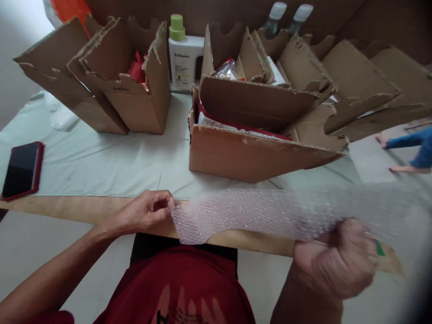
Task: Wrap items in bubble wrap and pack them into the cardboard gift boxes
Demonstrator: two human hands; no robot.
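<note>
A long strip of clear bubble wrap [249, 211] stretches across the front edge of the table, between my two hands. My left hand [153, 209] pinches its left corner between thumb and fingertips. At the other side my right hand [340, 261] is closed around the strip, slightly smeared by motion. The far right part of the wrap is blurred and trails past my right hand. Just behind the wrap stands an open cardboard box [263, 155], with something red and white inside.
More cut cardboard boxes [145, 108] stand along the back. Between them is a white bottle with a green cap [184, 58]; two white-capped bottles [276, 18] stand behind. A phone [22, 170] lies at the left. Another person's legs [410, 146] show at the right.
</note>
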